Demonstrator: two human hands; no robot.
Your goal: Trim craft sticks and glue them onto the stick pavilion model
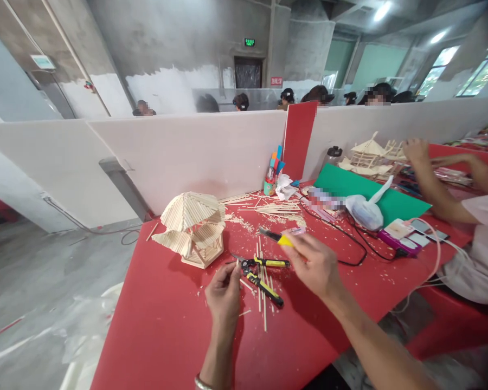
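My right hand is closed around a yellow utility knife, its blade pointing left above the table. My left hand pinches what looks like a short wooden stick, mostly hidden by the fingers. Right beside the left fingertips lie yellow-and-black hand cutters, handles spread apart. Under and around them are several thin wooden sticks. Beyond my left hand stands a small pavilion model made of such sticks, with two tiers of roof.
More sticks and shavings lie on the red table near the white partition. A cup of markers, a green board, a plastic bag, cables and phones are farther right. A co-worker's arm reaches toward another stick model.
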